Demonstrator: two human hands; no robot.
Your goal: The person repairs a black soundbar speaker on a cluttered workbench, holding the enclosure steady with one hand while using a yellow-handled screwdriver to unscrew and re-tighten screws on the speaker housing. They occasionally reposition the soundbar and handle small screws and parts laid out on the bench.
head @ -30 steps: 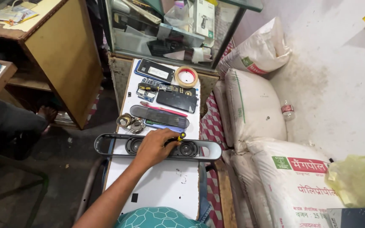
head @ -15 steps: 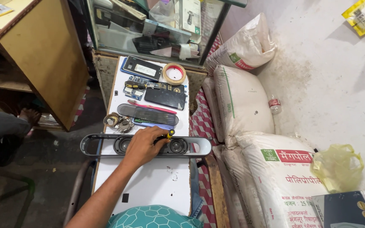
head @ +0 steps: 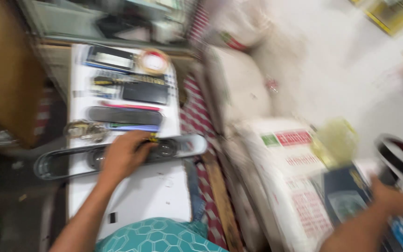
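While my view swings right and blurs, left hand (head: 126, 156) stays pressed on the long speaker bar (head: 117, 156), fingers curled over it | right hand (head: 390, 200), newly in view, reaches the dark box (head: 346, 196); its grip I cannot tell.

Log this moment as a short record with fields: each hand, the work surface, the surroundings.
left hand: resting on the long grey oval speaker panel, by a small yellow-tipped tool
right hand: reaching to a dark flat box on the white printed sacks
surface: white board with dark flat parts, blurred
picture: motion-blurred
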